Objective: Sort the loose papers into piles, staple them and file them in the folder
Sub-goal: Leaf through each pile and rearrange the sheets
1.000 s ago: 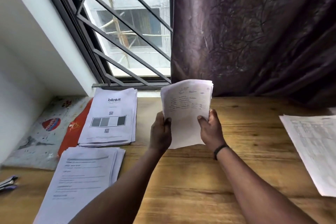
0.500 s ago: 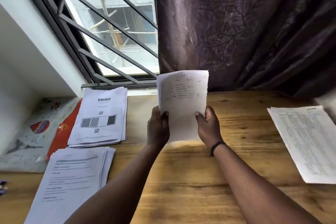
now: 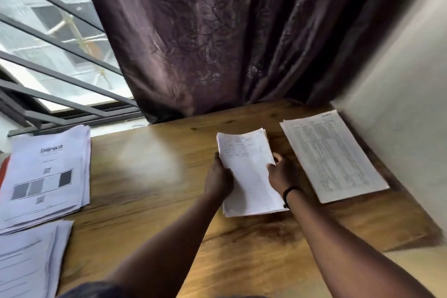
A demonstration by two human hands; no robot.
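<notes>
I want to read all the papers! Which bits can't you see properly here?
- Handwriting on the held stack: head view, blurred and too small.
- Table sheet: print too small.
- Lower left pile: cut off by the frame edge, blurred.
- Red item: mostly under the blinkit pile.
- No stapler in view.
</notes>
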